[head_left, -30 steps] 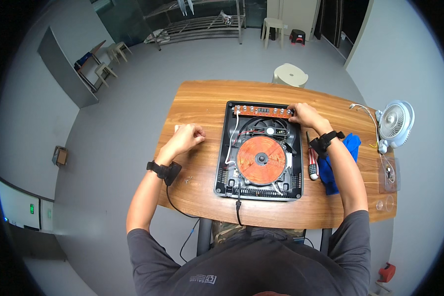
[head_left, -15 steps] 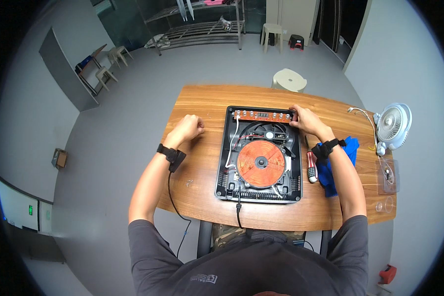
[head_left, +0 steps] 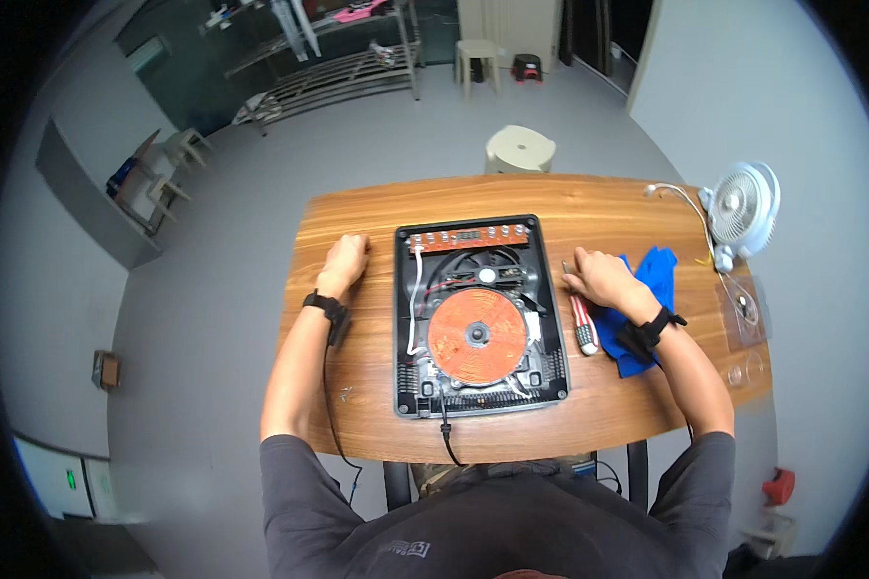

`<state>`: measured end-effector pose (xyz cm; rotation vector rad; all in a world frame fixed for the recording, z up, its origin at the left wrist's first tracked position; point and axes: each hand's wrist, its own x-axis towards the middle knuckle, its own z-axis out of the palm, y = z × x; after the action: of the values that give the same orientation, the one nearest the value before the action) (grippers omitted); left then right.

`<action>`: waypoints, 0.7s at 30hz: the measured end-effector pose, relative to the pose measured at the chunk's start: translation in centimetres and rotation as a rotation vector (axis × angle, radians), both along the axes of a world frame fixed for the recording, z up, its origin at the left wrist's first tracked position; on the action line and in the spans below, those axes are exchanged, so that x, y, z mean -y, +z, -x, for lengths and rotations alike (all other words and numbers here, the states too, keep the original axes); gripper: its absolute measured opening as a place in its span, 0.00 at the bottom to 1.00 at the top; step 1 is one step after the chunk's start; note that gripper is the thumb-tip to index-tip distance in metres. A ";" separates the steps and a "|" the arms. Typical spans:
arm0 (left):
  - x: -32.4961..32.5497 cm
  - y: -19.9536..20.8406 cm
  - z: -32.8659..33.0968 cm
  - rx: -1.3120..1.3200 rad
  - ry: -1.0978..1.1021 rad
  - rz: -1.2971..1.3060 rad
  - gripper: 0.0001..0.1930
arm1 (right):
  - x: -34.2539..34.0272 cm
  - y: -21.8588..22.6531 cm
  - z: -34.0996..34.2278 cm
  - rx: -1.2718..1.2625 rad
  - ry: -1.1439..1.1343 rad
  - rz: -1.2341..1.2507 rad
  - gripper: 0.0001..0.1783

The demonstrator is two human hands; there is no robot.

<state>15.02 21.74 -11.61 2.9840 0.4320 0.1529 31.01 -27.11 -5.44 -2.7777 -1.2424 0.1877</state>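
An opened induction cooker [head_left: 553,367] lies on the wooden table in front of me. Inside its black shell are a round copper coil [head_left: 478,336], a black cooling fan [head_left: 488,276] and an orange button circuit board [head_left: 468,238] along the far edge. My left hand [head_left: 345,262] rests as a loose fist on the table, left of the cooker and apart from it. To its right, my right hand [head_left: 603,278] has its fingers curled at the shaft of a red-and-white screwdriver [head_left: 583,326], which lies on the table. A blue cloth [head_left: 655,280] sits partly under my right wrist.
A small white fan [head_left: 741,205] with a loose cable stands at the table's right edge, near a clear plastic box [head_left: 746,311]. Tiny screws [head_left: 346,394] lie left of the cooker. A power cord [head_left: 446,434] runs off the near edge. Beyond the table stands a stool [head_left: 519,150].
My right hand has left the cooker's far right corner and come down to the screwdriver. My left hand stays a fist on the table. The whole view has shifted slightly.
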 end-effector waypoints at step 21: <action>2.0 -0.1 -0.4 0.050 -0.049 -0.177 0.10 | 2.8 -2.6 5.4 -0.162 -0.141 0.005 0.24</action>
<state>15.43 19.72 -11.68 3.1520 0.3573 0.2741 25.62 -29.93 -7.99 -2.7761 -1.0067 0.3965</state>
